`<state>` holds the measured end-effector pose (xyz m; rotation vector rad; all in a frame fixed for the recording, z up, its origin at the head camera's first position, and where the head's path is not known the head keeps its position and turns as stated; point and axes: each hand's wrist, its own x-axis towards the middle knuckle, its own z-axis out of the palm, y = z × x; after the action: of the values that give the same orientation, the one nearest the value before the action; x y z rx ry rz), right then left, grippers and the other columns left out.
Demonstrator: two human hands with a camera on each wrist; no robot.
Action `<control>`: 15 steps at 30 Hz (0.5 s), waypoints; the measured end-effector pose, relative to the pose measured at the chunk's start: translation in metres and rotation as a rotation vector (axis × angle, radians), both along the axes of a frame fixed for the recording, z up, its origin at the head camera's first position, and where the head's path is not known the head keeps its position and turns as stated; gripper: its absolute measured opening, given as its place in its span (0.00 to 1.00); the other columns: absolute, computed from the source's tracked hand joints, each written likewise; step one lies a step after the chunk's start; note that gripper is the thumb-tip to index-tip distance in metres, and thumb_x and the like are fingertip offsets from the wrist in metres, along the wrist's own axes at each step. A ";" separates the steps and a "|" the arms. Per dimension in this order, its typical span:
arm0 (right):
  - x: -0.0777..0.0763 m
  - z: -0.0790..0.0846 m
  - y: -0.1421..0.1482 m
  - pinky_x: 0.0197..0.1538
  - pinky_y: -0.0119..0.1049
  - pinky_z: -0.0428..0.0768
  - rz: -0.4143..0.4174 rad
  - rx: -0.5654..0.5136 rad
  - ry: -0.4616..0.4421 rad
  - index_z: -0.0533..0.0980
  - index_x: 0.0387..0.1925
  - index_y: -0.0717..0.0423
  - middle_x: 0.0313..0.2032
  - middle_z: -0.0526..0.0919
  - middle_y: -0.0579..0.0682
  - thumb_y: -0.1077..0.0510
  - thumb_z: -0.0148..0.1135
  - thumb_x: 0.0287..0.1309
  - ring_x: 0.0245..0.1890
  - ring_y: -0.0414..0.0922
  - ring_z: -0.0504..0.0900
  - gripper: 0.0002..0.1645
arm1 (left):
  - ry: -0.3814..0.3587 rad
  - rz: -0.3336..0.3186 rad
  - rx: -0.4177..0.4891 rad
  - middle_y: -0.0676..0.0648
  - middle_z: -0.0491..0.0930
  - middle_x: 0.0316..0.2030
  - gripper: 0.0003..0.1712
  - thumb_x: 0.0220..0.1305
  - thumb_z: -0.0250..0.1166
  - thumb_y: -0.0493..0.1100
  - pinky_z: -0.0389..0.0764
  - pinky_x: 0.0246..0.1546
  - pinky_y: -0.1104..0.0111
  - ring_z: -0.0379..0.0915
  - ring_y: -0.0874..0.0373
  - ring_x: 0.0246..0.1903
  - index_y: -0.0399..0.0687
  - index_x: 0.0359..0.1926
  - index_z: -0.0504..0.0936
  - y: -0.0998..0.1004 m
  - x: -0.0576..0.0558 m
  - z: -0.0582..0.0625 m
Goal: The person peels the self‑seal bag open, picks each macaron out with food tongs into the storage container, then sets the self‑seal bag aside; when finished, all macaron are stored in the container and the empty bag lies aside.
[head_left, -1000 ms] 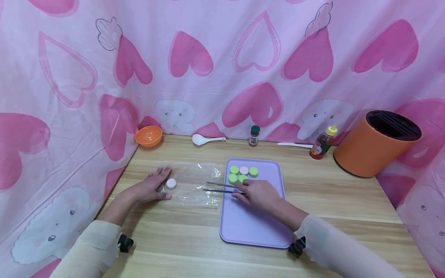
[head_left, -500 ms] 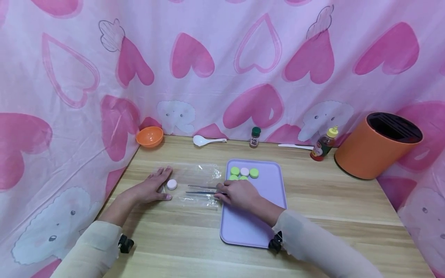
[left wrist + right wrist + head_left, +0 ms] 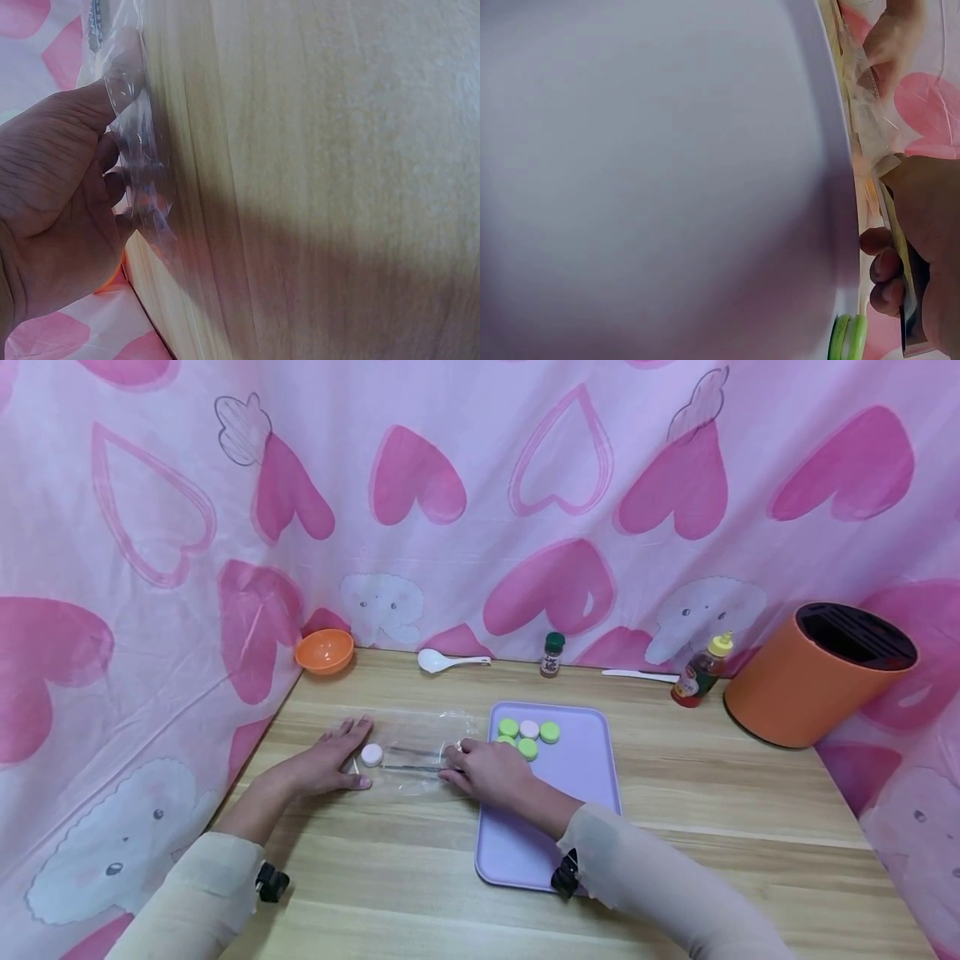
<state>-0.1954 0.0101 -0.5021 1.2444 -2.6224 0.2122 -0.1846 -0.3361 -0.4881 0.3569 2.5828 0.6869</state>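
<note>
My left hand (image 3: pixel 327 764) rests with thumb and fingers spread at the left end of a clear plastic bag (image 3: pixel 411 731) lying on the table. Film also shows against the thumb in the left wrist view. A pale pink macaron (image 3: pixel 372 755) sits at that end of the bag, between thumb and fingers. My right hand (image 3: pixel 487 770) grips long metal tongs (image 3: pixel 408 767), their arms apart and reaching into the bag, tips right by the macaron. Several green macarons (image 3: pixel 550 732) and one pink macaron (image 3: pixel 529 729) stand on the purple tray (image 3: pixel 540 860), beside the right hand.
Along the back stand an orange bowl (image 3: pixel 324 652), a white spoon (image 3: pixel 442 662), a green-capped jar (image 3: pixel 552 654), a white knife (image 3: pixel 637 675) and a yellow-capped sauce bottle (image 3: pixel 701 672). An orange knife block (image 3: pixel 795 693) is at the right. Pink curtain surrounds the table.
My right hand has moved left from over the tray, carrying the tongs further along the bag up to the pink macaron. The left hand has stayed in place.
</note>
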 end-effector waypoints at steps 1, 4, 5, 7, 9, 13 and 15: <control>-0.001 -0.001 -0.001 0.20 0.38 0.79 0.001 0.002 0.004 0.85 0.49 0.45 0.33 0.83 0.45 0.36 0.63 0.79 0.22 0.41 0.82 0.20 | 0.004 -0.003 0.001 0.30 0.39 0.89 0.67 0.70 0.76 0.58 0.34 0.86 0.31 0.28 0.27 0.88 0.41 0.90 0.42 0.000 0.000 -0.001; -0.002 -0.004 -0.002 0.21 0.39 0.80 0.012 0.012 0.007 0.85 0.49 0.47 0.33 0.83 0.45 0.36 0.64 0.79 0.22 0.42 0.82 0.20 | 0.007 -0.008 0.009 0.30 0.39 0.89 0.67 0.70 0.77 0.58 0.34 0.86 0.31 0.27 0.27 0.88 0.41 0.90 0.42 -0.001 -0.002 -0.003; -0.003 -0.005 -0.002 0.21 0.39 0.80 0.018 0.017 0.003 0.84 0.49 0.48 0.33 0.83 0.45 0.37 0.64 0.80 0.23 0.42 0.82 0.20 | 0.007 -0.009 0.011 0.30 0.38 0.89 0.67 0.70 0.77 0.58 0.34 0.86 0.31 0.27 0.27 0.88 0.41 0.90 0.42 -0.001 -0.002 -0.003; -0.003 -0.006 -0.003 0.21 0.39 0.79 0.026 0.032 -0.012 0.83 0.50 0.49 0.34 0.83 0.46 0.38 0.63 0.80 0.23 0.42 0.81 0.20 | 0.003 -0.008 0.016 0.30 0.38 0.89 0.68 0.69 0.77 0.58 0.33 0.86 0.31 0.26 0.27 0.88 0.41 0.90 0.42 -0.001 -0.003 -0.004; -0.004 -0.006 -0.004 0.21 0.38 0.78 0.031 0.045 -0.030 0.83 0.50 0.49 0.34 0.83 0.46 0.39 0.63 0.81 0.24 0.42 0.81 0.19 | 0.000 -0.008 0.021 0.31 0.38 0.89 0.68 0.69 0.77 0.57 0.33 0.86 0.31 0.26 0.27 0.88 0.40 0.90 0.41 -0.001 -0.003 -0.003; -0.004 -0.006 -0.006 0.21 0.37 0.77 0.028 0.063 -0.047 0.82 0.52 0.50 0.36 0.83 0.46 0.39 0.62 0.81 0.25 0.42 0.81 0.19 | 0.008 -0.014 0.025 0.31 0.38 0.89 0.68 0.69 0.77 0.57 0.33 0.86 0.30 0.27 0.26 0.88 0.38 0.90 0.42 0.000 -0.002 -0.001; -0.004 -0.006 -0.007 0.20 0.37 0.77 0.028 0.070 -0.044 0.82 0.53 0.49 0.36 0.83 0.46 0.40 0.62 0.81 0.25 0.42 0.82 0.19 | 0.018 -0.018 0.026 0.31 0.39 0.89 0.68 0.69 0.77 0.58 0.34 0.86 0.30 0.27 0.26 0.88 0.37 0.90 0.42 -0.001 -0.001 -0.001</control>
<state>-0.1998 0.0032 -0.5081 1.3139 -2.6724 0.1549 -0.1861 -0.3367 -0.4895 0.3960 2.5863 0.7143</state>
